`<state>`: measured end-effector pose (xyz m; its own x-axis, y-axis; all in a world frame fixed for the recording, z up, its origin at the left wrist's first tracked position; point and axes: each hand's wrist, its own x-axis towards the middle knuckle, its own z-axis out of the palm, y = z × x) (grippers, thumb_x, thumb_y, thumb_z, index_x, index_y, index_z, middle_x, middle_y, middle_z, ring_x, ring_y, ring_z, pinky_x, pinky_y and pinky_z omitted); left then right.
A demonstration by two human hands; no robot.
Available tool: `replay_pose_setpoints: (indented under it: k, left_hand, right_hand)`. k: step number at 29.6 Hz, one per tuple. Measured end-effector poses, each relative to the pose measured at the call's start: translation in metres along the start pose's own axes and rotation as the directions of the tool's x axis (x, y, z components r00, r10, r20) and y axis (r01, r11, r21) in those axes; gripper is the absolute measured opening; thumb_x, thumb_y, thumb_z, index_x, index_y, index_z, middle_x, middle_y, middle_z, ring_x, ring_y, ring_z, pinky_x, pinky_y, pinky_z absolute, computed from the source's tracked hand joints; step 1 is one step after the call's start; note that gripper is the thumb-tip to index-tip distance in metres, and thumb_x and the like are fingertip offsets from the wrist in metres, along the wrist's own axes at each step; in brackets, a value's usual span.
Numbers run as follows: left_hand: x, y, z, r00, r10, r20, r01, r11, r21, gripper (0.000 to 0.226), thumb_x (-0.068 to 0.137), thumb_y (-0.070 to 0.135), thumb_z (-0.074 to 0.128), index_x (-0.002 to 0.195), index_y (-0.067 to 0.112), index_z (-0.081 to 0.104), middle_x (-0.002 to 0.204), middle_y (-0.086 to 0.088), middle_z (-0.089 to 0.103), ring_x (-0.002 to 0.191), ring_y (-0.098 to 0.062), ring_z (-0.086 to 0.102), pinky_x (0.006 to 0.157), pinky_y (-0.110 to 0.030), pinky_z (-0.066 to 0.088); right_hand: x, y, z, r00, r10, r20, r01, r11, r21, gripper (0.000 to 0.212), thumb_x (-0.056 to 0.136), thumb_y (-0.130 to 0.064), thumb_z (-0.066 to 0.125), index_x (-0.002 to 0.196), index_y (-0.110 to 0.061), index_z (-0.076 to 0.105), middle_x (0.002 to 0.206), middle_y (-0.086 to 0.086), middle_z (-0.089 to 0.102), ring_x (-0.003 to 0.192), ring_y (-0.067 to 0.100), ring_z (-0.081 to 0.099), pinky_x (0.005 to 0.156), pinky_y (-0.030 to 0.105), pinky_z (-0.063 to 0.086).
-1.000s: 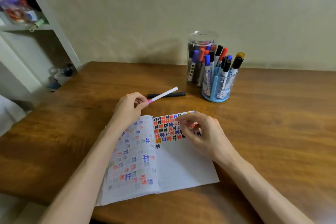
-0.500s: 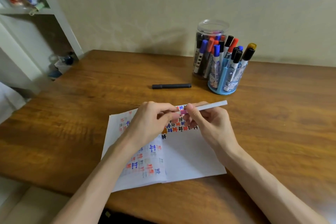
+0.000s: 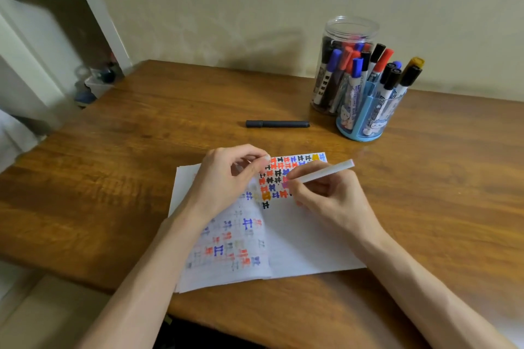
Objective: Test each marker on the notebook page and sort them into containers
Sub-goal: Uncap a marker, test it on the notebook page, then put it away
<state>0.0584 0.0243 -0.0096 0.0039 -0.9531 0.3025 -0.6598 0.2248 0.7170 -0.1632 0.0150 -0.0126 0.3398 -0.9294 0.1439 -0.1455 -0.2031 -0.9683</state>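
Note:
An open notebook (image 3: 300, 241) lies on the wooden table, its pages covered with small coloured marks. My right hand (image 3: 326, 198) grips a thin white marker (image 3: 326, 171), its tip down on the right page among the marks. My left hand (image 3: 226, 181) rests over the notebook's fold and pinches a small clear cap (image 3: 241, 167) between curled fingers. A black marker (image 3: 278, 124) lies on the table beyond the notebook. At the back right stand a clear jar (image 3: 344, 37) and a blue holder (image 3: 365, 122), both full of markers.
The wall runs close behind the containers. A white shelf unit (image 3: 42, 37) stands left of the table, with small items on it. The table's front edge (image 3: 85, 278) is close below the notebook.
The marker passed from my left hand to my right. The cap came off and stayed in my left hand. The marker's tip came down onto the right page.

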Motion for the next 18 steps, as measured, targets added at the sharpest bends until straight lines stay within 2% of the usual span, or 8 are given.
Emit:
replay_pose_setpoints:
  k: [3,6,8,13,18]
  left_hand:
    - [-0.004,-0.005,-0.003,0.999,-0.008,0.036,0.005,0.998,0.07,0.019,0.096,0.036,0.069,0.114,0.03,0.075,0.106,0.021,0.07,0.1,0.006,0.066,0.074,-0.018,0.06]
    - [-0.008,-0.008,-0.002,0.999,0.009,0.033,-0.012,0.997,0.082,0.022,0.096,0.037,0.068,0.115,0.029,0.075,0.111,0.017,0.072,0.103,0.004,0.066,0.075,-0.02,0.06]
    - [-0.009,-0.01,-0.002,0.999,0.042,0.018,-0.043,0.995,0.086,0.021,0.096,0.037,0.069,0.113,0.028,0.076,0.112,0.014,0.074,0.105,0.0,0.067,0.076,-0.027,0.062]
    - [-0.008,-0.014,0.001,0.995,0.097,0.008,-0.097,0.989,0.114,0.017,0.094,0.034,0.072,0.109,0.028,0.076,0.109,0.017,0.072,0.103,0.001,0.065,0.077,-0.022,0.057]
    - [-0.008,-0.018,0.002,0.992,0.124,0.003,-0.124,0.985,0.12,0.019,0.093,0.036,0.071,0.11,0.028,0.076,0.106,0.016,0.073,0.101,-0.002,0.067,0.079,-0.028,0.058]
  right_hand:
    - [-0.002,0.002,0.007,0.999,-0.013,0.051,0.018,0.996,-0.091,0.007,0.093,-0.009,0.076,0.095,-0.015,0.079,0.092,-0.005,0.079,0.086,0.01,0.076,0.075,0.024,0.059]
    - [-0.005,0.006,0.013,0.999,-0.029,0.014,0.03,0.992,-0.124,0.01,0.094,-0.01,0.073,0.091,-0.018,0.079,0.09,-0.006,0.078,0.085,0.015,0.076,0.079,0.037,0.063]
    - [-0.007,0.009,0.015,0.999,-0.043,-0.016,0.041,0.99,-0.136,0.012,0.095,-0.01,0.072,0.088,-0.019,0.077,0.087,-0.007,0.078,0.081,0.017,0.075,0.076,0.045,0.063]
    - [-0.006,0.011,0.014,0.998,-0.045,-0.038,0.039,0.987,-0.154,0.014,0.095,-0.009,0.072,0.085,-0.018,0.077,0.082,-0.002,0.076,0.074,0.022,0.074,0.069,0.052,0.061]
    - [-0.005,0.013,0.016,0.997,-0.076,-0.02,0.07,0.976,-0.208,0.01,0.094,-0.012,0.073,0.086,-0.019,0.075,0.08,0.0,0.074,0.068,0.026,0.071,0.065,0.055,0.058]
